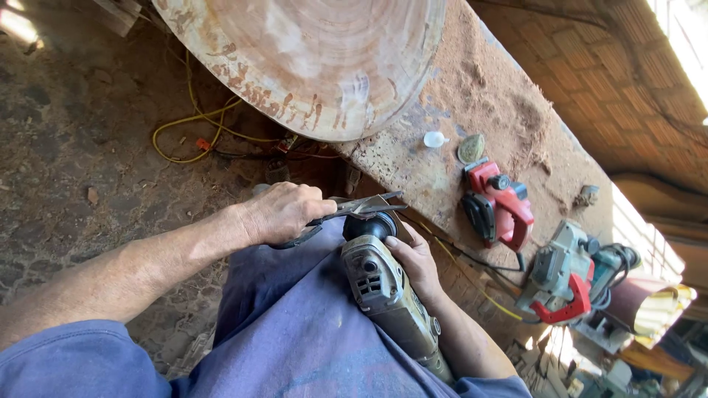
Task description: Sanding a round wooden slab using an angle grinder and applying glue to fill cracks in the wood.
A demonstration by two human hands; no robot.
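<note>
A dusty grey angle grinder (387, 295) lies across my lap, head toward the workbench. My right hand (414, 262) grips its body just behind the head. My left hand (284, 212) is closed on a dark metal wrench (354, 209) whose far end sits on the grinder's black disc end (371, 225). I wear blue clothing (295, 332).
A large round wood slab (310, 59) lies on the sawdust-covered workbench (487, 96). On the bench sit a red power tool (498, 203), a grey-and-red power tool (564, 276), a small white cap (434, 138) and a worn disc (471, 148). Yellow cable (193, 121) trails on the dirt floor.
</note>
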